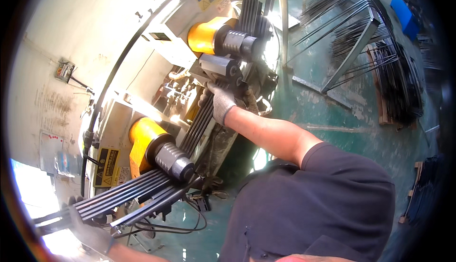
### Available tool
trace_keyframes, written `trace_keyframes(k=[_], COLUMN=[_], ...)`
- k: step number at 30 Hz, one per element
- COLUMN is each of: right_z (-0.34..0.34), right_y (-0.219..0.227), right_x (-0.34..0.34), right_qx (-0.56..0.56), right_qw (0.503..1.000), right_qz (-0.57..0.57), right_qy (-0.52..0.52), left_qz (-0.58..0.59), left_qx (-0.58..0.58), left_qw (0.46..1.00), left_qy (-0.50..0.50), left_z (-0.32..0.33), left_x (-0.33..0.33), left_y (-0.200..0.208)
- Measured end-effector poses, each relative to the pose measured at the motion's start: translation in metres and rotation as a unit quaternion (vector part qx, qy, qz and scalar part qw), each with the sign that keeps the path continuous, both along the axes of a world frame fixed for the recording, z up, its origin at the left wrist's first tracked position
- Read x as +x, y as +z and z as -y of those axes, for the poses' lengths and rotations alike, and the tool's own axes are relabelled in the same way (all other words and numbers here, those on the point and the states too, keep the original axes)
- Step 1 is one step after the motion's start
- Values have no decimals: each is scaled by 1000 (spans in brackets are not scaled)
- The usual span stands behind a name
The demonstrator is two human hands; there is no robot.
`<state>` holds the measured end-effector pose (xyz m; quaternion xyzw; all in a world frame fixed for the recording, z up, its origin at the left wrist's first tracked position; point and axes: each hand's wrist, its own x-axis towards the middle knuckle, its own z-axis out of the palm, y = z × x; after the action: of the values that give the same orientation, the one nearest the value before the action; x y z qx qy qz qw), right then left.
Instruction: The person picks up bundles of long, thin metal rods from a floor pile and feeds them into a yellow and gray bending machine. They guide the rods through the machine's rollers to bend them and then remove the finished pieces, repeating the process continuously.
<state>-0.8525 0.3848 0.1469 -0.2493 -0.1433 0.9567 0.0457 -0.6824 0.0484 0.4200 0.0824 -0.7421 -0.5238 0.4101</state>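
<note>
Your left hand (pixel 90 234), in a grey glove, has its fingers closed around a bundle of dark metal bars (pixel 111 198), near the end of it at the lower left. Your right hand (pixel 222 104), also gloved, has its fingers wrapped on the same bundle farther up, so the bars stretch between your two sets of fingers and change direction on the way. Between those fingers, beside the bars, stands the lower orange cylinder (pixel 142 140), with a ribbed grey die (pixel 172 160) touching or almost touching the bundle. Just beyond your right fingers sits a grey metal block (pixel 218 65), and past it the upper orange cylinder (pixel 204 36). Up from your left fingers there is a yellow and black label (pixel 106 167) on the machine's side, and a thick black cable (pixel 113 69) arches above. Well to the right of your right fingers, a metal rack (pixel 354 53) of thin dark rods stands on the green floor (pixel 299 143), with a blue object (pixel 403 14) behind it
</note>
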Motion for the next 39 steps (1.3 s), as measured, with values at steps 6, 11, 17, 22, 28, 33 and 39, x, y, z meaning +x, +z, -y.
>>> trace_keyframes(k=[6, 11, 17, 22, 28, 33, 39], right_z=[-3, -6, -3, -3, -3, 1, -4], right_y=[-2, -7, 1, -5, -2, -11, -16], right_x=[-1, -4, 2, 0, 3, -3, -6], right_qx=[-9, -13, 6, -13, 0, -19, -10], right_qw=[999, 999, 999, 999, 999, 998, 999], right_qz=[-24, -31, -34, -38, -34, -41, -41], right_qy=[25, 18, 16, 16, 35, 34, 9], left_qz=[44, 78, 96, 79, 78, 27, 54], left_qx=[-112, -202, -175, -160, -146, -198, -249], left_qw=[992, 972, 975, 977, 983, 979, 967], left_qy=[-43, -89, -92, -117, -82, -41, 18], left_z=[-72, -119, -105, -102, -122, -121, -114], left_x=[-36, -63, -65, -67, -60, -64, -78], left_y=[28, 25, 24, 22, 34, 59, 54])
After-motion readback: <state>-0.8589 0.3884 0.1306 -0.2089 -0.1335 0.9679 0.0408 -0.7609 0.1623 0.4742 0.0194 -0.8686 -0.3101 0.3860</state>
